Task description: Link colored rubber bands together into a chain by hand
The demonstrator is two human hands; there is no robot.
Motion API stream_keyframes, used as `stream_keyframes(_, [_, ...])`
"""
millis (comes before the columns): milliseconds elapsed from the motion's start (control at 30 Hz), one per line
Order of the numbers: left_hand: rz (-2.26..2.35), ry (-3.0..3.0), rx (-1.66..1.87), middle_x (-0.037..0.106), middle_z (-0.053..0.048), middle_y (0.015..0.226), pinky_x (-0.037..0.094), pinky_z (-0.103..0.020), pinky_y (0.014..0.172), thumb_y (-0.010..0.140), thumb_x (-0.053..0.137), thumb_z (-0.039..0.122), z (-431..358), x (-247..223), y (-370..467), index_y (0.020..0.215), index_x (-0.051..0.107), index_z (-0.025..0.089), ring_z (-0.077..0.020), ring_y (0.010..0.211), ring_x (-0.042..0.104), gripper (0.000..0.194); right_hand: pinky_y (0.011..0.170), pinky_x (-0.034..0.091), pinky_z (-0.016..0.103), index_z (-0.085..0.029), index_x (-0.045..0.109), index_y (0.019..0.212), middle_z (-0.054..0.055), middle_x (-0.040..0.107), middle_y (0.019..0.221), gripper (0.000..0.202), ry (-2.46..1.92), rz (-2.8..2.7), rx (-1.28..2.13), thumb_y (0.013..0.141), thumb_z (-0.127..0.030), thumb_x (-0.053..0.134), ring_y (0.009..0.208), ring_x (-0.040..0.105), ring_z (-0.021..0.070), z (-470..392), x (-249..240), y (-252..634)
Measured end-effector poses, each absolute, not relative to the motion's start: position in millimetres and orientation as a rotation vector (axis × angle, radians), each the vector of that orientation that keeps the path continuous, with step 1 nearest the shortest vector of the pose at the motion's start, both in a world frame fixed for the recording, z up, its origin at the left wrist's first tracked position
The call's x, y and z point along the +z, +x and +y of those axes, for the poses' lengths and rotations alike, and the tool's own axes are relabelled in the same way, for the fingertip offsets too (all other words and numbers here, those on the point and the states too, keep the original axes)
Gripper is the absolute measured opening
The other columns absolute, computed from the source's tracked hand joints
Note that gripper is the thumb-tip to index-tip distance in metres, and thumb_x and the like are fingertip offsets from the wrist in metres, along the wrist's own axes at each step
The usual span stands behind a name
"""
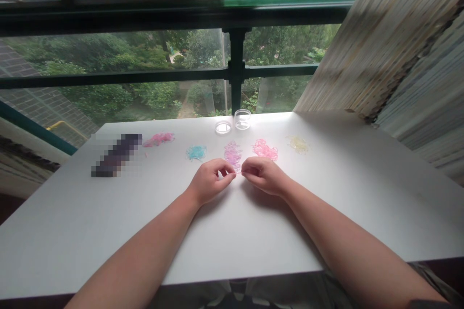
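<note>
My left hand (211, 182) and my right hand (266, 176) meet almost fingertip to fingertip over the middle of the white table. Each is closed in a pinch of thumb and forefinger. Between the fingertips shows a thin pinkish rubber band (238, 172), mostly hidden by the fingers. Just beyond them lies a pile of small lilac rubber bands (232, 153). A pink pile of rubber bands (265, 149) sits right behind my right hand. Farther left is a turquoise pile (196, 152), and to the right a pale yellow pile (298, 144).
A clear round container (242, 119) and a clear lid (223, 128) stand at the table's back edge. A deeper pink pile (159, 139) lies back left, beside a dark pixelated object (118, 154). Behind the white table (232, 241) are a window, green railing (237, 67) and curtain (337, 48).
</note>
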State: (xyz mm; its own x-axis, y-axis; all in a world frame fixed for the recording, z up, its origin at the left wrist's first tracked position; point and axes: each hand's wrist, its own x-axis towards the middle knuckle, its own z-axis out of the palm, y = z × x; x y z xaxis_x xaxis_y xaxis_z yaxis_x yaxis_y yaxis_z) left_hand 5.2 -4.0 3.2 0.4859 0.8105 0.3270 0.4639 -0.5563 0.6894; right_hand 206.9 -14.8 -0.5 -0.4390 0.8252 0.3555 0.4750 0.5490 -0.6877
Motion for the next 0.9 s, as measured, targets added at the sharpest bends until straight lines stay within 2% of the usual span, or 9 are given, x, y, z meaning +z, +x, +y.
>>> stream_keyframes(500, [1.078,2.239,0.889,0.067,-0.001,0.077,0.042,-0.024,0.059,0.078,0.057,0.024,-4.3,3.2,5.4,0.075,0.064,0.019,-0.0121,0.068,0.057,0.009,0.053,0.034,0.020,-0.018,0.055,0.072,-0.003,0.050,0.061,0.011,-1.055,-2.086,0.673,0.071,-0.008,0.051,0.055,0.041,0.0090,-15.8,0.0,205.1])
stream_keyframes(900, [1.334,2.405,0.826,0.066,-0.001,0.080,0.043,-0.031,0.074,0.077,0.056,0.026,12.6,-1.9,-5.8,0.078,0.065,0.022,-0.0184,0.079,0.057,0.010,0.051,0.034,0.021,-0.018,0.057,0.078,-0.003,0.051,0.060,0.004,-1.230,-2.045,0.676,0.076,-0.016,0.053,0.053,0.043,0.0090,-15.1,-0.7,204.9])
